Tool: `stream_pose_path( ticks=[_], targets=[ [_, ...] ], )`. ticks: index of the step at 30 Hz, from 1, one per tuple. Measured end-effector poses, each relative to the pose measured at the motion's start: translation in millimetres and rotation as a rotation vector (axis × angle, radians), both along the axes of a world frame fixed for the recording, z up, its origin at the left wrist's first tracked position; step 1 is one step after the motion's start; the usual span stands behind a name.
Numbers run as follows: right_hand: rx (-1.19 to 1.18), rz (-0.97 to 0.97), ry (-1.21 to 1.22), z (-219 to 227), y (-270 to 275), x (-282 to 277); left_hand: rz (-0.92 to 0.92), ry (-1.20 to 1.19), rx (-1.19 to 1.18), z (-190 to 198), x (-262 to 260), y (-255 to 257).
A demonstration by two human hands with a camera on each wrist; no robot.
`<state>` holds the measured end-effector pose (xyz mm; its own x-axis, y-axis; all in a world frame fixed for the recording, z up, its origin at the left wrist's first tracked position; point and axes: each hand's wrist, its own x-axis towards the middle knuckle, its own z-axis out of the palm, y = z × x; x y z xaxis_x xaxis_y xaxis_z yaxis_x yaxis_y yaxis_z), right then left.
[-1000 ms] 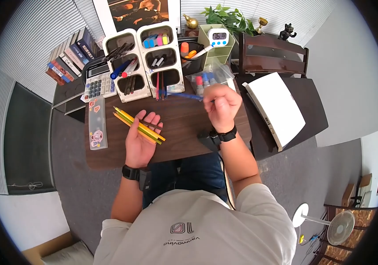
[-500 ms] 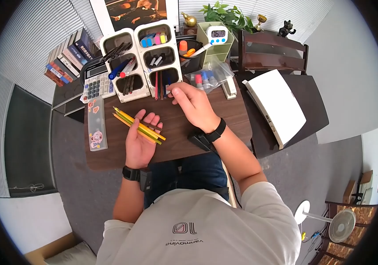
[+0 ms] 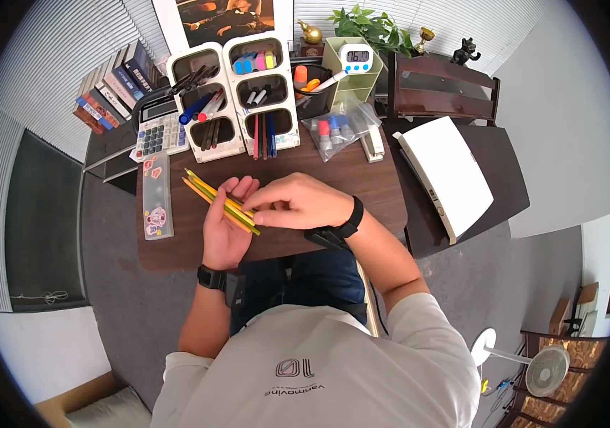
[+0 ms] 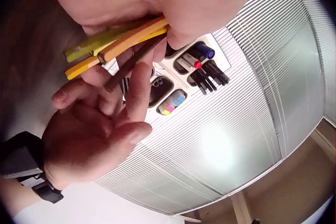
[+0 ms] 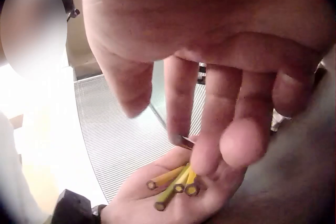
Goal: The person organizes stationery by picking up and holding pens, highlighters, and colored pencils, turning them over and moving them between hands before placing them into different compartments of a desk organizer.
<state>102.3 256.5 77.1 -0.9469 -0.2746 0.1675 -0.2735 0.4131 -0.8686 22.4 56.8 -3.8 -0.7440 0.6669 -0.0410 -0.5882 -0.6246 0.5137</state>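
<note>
Several yellow and green pencils [image 3: 205,187] and a dark brown one [image 4: 128,66] lie across the palm of my left hand [image 3: 225,239], with the thumb over them. My right hand [image 3: 305,203] reaches over from the right, its fingers at the near ends of the pencils. In the left wrist view, fingers of the right hand [image 4: 92,134] touch the brown pencil, with the thumb apart from them. The right wrist view shows the pencil ends [image 5: 167,195] below the bent fingers of my right hand [image 5: 210,77].
Behind the hands stands a white organizer [image 3: 236,118] with pens, markers and pencils. To its right are a bag of bottles [image 3: 340,128] and a white stapler [image 3: 372,145]. A stickered case [image 3: 155,200] and a calculator [image 3: 159,137] are on the left.
My right hand has moved from the right, past the organizer's lower compartment, down to the left hand. A blue pencil-like thing slanting toward it earlier no longer shows there. My left hand keeps its hold.
</note>
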Motion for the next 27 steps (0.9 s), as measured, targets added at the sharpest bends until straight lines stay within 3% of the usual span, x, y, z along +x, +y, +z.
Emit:
stream_pose_path(
  ticks=[3,7,14,18,21,24,27],
  targets=[
    [-0.051,0.082,0.084,-12,-1,-5,-0.064,-0.02,0.072,-4,-2,-1],
    [-0.068,0.054,0.125,-9,-1,-2,-0.057,0.016,-0.031,-2,0,0],
    [-0.491,-0.397,0.737,-12,32,7,0.009,-0.053,-0.093,6,0,0],
    [-0.288,-0.711,0.896,-12,37,9,0.001,-0.012,-0.11,6,1,1],
    [-0.073,-0.838,0.771,-6,26,-1,-0.015,-0.017,-0.063,4,-1,1],
    [-0.099,-0.74,0.438,-10,18,-7,-0.018,-0.074,-0.01,5,-1,0],
    [-0.083,-0.686,0.36,-13,15,-9,-0.047,-0.047,0.037,1,-2,0]
  ],
)
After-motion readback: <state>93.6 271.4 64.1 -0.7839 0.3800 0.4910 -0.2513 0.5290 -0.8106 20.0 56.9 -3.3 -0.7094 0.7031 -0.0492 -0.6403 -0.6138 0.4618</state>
